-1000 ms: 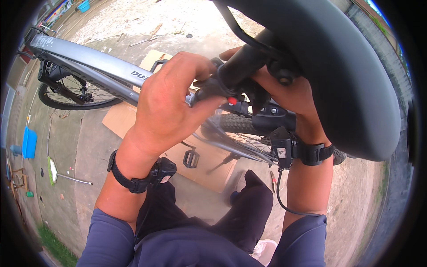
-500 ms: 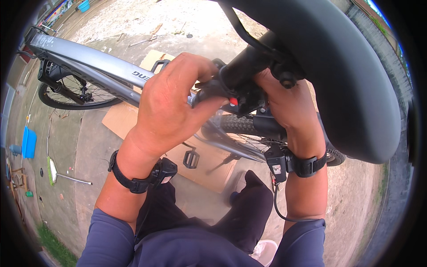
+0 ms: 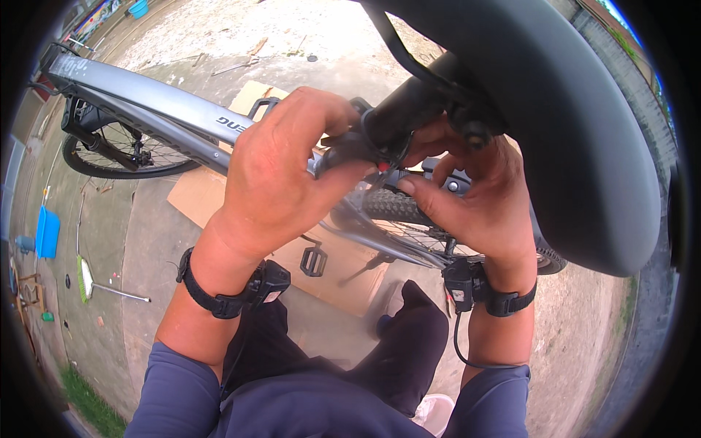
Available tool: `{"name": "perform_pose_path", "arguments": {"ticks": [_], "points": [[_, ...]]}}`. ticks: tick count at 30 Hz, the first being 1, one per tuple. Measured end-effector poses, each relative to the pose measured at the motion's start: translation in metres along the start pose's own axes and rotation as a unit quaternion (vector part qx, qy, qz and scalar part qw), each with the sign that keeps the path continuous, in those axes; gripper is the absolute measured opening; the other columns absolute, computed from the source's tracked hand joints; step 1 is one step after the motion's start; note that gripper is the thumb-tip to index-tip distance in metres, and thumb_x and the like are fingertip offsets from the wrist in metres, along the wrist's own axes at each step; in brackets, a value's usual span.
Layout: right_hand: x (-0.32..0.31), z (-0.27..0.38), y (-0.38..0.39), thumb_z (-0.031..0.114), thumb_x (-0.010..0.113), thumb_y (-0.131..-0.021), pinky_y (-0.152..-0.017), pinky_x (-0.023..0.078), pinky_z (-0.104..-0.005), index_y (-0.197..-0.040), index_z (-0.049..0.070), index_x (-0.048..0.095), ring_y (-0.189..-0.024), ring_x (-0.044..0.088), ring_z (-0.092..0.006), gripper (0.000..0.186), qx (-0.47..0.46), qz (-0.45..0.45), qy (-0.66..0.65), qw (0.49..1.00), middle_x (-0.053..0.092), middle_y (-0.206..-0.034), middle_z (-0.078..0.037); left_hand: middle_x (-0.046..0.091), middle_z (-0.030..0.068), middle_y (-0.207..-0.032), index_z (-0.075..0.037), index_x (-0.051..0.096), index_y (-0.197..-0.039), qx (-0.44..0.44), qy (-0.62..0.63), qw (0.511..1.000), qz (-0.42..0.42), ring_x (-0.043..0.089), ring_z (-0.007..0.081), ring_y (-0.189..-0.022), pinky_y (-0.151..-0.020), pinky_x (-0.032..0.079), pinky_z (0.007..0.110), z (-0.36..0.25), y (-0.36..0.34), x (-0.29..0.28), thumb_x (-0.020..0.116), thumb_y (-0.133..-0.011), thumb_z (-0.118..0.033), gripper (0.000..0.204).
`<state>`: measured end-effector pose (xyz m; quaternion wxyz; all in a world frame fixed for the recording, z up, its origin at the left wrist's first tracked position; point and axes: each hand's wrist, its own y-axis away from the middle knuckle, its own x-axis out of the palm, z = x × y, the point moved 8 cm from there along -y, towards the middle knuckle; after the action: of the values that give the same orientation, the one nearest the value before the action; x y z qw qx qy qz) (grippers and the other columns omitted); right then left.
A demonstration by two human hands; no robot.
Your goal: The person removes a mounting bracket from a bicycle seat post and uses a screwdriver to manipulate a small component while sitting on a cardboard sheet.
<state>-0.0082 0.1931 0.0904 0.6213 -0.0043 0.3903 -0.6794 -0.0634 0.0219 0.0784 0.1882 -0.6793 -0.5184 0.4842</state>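
Grasping the foot of the seat post [image 3: 398, 113] near twelve o'clock with the left hand [image 3: 270, 171]; curving the right hand [image 3: 482, 201] beside it, cannot tell if gripping. Working under an obstructing saddle [image 3: 577, 124] at two, above cardboard [image 3: 350, 288] at six, blue tub [image 3: 48, 232] at nine.

left hand [image 3: 274, 171] clasps the seat post [image 3: 405, 109] low — right hand [image 3: 478, 201] beneath the saddle [image 3: 577, 131]
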Motion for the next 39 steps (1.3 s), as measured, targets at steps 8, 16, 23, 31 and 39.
{"name": "perform_pose_path", "arguments": {"ticks": [8,16,23,31,39], "points": [[0.013,0.026,0.006,0.021,0.09,-0.074,-0.064,0.054,-0.0296,-0.112,0.003,0.069,-0.081,0.072,-0.023,0.047,-0.165,0.006,0.216,0.962,0.073,-0.099,-0.012,0.07,0.006,-0.1,-0.006,0.053,-0.09,0.002,-0.003,1.0,0.002,0.057,0.0172,-0.074,-0.061,0.045,0.027,0.001,0.001,0.001,0.079,-0.064,0.005,0.038],[0.003,0.011,0.002,0.019,0.082,-0.086,-0.066,0.053,-0.0292,-0.102,0.001,0.07,-0.075,0.069,-0.0205,0.027,-0.131,-0.019,0.197,0.971,0.071,-0.089,-0.011,0.07,0.0059,-0.101,-0.007,0.053,-0.09,0.005,-0.003,1.0,0.005,0.055,0.0166,-0.072,-0.06,0.044,0.027,0.0,0.001,0.001,0.086,-0.066,-0.001,0.041],[0.001,0.0,-0.003,0.011,0.077,-0.091,-0.068,0.054,-0.0268,-0.1,-0.003,0.072,-0.078,0.067,-0.0108,0.017,-0.028,-0.023,0.057,0.998,0.073,-0.086,-0.006,0.07,0.0067,-0.101,-0.006,0.053,-0.09,0.011,0.01,1.0,0.004,0.055,0.0166,-0.073,-0.061,0.043,0.027,0.001,0.0,0.001,0.086,-0.066,0.0,0.041],[0.008,0.019,-0.002,0.011,0.083,-0.08,-0.062,0.055,-0.0314,-0.092,0.005,0.073,-0.07,0.072,-0.0229,0.017,-0.175,-0.047,0.307,0.934,0.074,-0.084,-0.007,0.069,0.0068,-0.101,-0.006,0.053,-0.091,0.015,0.012,1.0,0.002,0.055,0.0166,-0.074,-0.061,0.043,0.027,0.002,0.002,0.001,0.085,-0.066,0.0,0.041],[0.013,0.024,0.0,0.011,0.084,-0.077,-0.061,0.053,-0.0324,-0.088,0.008,0.072,-0.069,0.071,-0.0234,0.016,-0.195,-0.067,0.356,0.911,0.072,-0.082,-0.005,0.069,0.0063,-0.101,-0.007,0.053,-0.091,0.012,0.011,1.0,-0.001,0.054,0.0166,-0.072,-0.06,0.043,0.027,0.003,0.002,0.002,0.084,-0.065,0.001,0.041]]}}
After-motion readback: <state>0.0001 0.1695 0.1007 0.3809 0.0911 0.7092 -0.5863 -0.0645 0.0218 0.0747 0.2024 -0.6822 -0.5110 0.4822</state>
